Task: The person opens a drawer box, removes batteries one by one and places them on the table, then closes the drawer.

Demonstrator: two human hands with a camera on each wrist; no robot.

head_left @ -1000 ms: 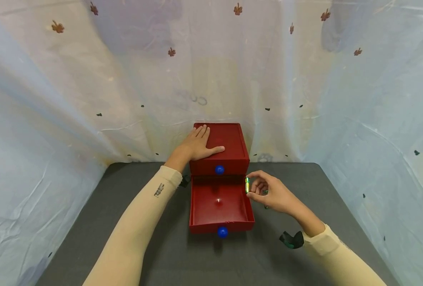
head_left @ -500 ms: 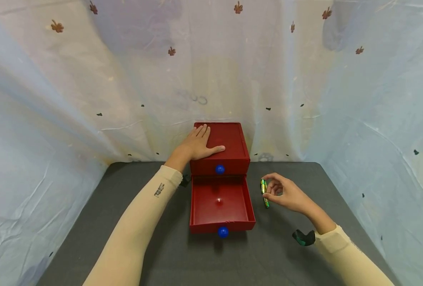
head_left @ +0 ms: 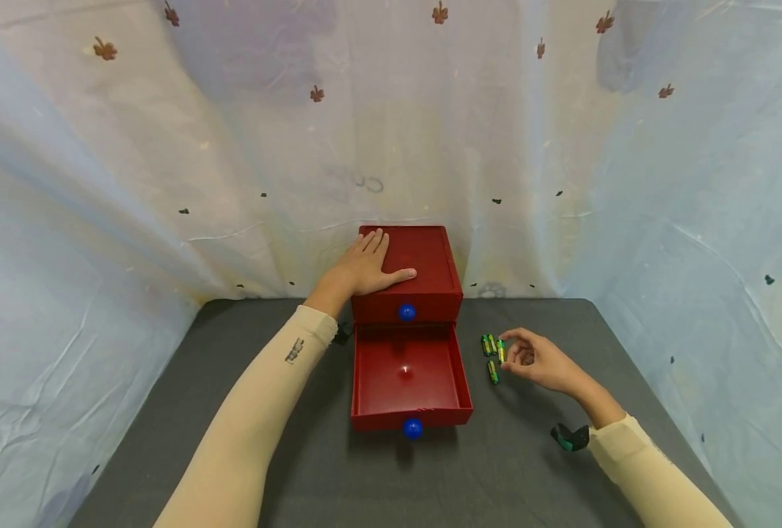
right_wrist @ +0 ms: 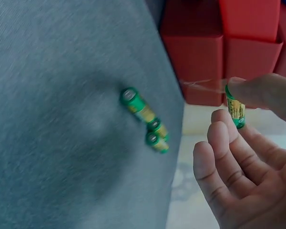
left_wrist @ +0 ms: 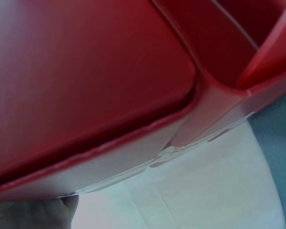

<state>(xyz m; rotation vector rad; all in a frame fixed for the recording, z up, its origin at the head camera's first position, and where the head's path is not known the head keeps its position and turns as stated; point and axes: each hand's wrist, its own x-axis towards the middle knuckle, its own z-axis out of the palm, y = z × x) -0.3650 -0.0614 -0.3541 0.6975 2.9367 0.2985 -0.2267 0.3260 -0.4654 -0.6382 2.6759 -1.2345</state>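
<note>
My left hand (head_left: 363, 270) lies flat with spread fingers on top of the red drawer cabinet (head_left: 424, 253). The cabinet's lower drawer (head_left: 391, 381) is pulled out, and only bare red floor shows inside it. To the right of the drawer, my right hand (head_left: 541, 361) pinches a green and yellow battery (head_left: 501, 352) by its ends between thumb and finger. In the right wrist view that battery (right_wrist: 236, 110) hangs above the table level. Three similar batteries lie on the table just left of the hand, two side by side and one battery (head_left: 493, 372) nearer me.
A blue knob (head_left: 407, 312) marks the upper drawer, which is pushed in. Another blue knob (head_left: 413, 429) sticks out from the lower drawer's front. The dark grey table (head_left: 246, 352) ends at a pale patterned curtain (head_left: 391, 147) behind the cabinet.
My right hand has moved right with the pinched battery, away from the drawer's right wall. The batteries on the table show more fully now. My left hand has stayed in place.
</note>
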